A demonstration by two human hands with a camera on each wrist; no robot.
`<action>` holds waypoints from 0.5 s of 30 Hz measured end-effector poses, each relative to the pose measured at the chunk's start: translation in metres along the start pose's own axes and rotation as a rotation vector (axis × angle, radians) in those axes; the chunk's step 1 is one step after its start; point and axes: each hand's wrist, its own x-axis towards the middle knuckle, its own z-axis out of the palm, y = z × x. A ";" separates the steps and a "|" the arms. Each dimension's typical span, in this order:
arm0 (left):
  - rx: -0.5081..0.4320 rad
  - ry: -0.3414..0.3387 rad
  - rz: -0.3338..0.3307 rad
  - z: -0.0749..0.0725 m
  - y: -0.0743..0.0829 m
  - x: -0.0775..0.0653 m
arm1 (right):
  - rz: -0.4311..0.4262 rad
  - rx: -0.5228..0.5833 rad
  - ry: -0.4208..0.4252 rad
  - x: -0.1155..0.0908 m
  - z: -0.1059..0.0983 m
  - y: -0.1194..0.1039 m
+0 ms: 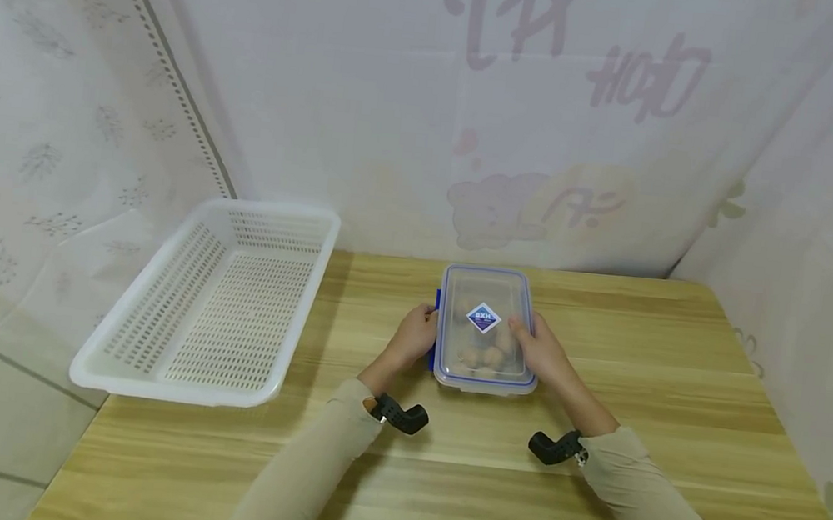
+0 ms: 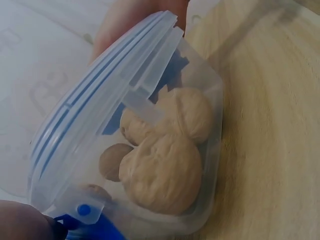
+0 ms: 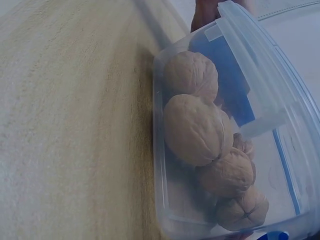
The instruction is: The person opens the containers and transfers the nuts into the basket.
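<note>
A clear plastic food container (image 1: 488,300) with a blue-edged lid and a blue-and-white label lies on the wooden table. Several walnuts (image 2: 162,172) show through its wall. The left hand (image 1: 413,337) holds its left side, with the fingers at the blue side latch (image 1: 432,360). In the left wrist view its thumb (image 2: 22,222) is right at the blue latch. The right hand (image 1: 546,352) grips the opposite side, its thumb on the lid and the other fingers mostly hidden below the edge. More walnuts (image 3: 197,130) show through the wall in the right wrist view.
A white slotted plastic basket (image 1: 238,318) stands at the left of the wooden table (image 1: 646,382). Behind the table hangs a pale printed cloth (image 1: 369,121), with more cloth at both sides. Both wrists carry black camera mounts (image 1: 405,416).
</note>
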 end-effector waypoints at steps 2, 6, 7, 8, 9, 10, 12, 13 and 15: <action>0.024 0.004 -0.006 -0.001 0.000 0.001 | -0.003 -0.004 0.005 0.000 -0.001 0.000; 0.064 0.008 -0.023 -0.004 0.002 0.002 | 0.004 -0.023 0.008 0.000 -0.002 -0.002; 0.074 0.011 -0.025 -0.005 0.002 0.002 | 0.007 -0.032 0.007 0.000 -0.003 -0.003; 0.085 0.017 -0.026 -0.007 0.003 0.002 | 0.007 -0.044 0.009 0.000 -0.004 -0.003; 0.088 0.021 -0.026 -0.008 0.004 0.001 | 0.008 -0.058 0.009 0.000 -0.004 -0.004; 0.086 0.027 -0.029 -0.010 0.004 0.001 | 0.008 -0.072 0.011 0.000 -0.005 -0.004; 0.077 0.031 -0.030 -0.013 0.007 0.001 | 0.001 -0.105 0.019 0.000 -0.007 -0.005; 0.058 0.028 -0.033 -0.015 0.008 0.000 | -0.002 -0.121 0.025 0.000 -0.008 -0.005; 0.020 0.016 -0.032 -0.019 0.011 -0.001 | -0.015 -0.151 0.038 0.000 -0.011 -0.006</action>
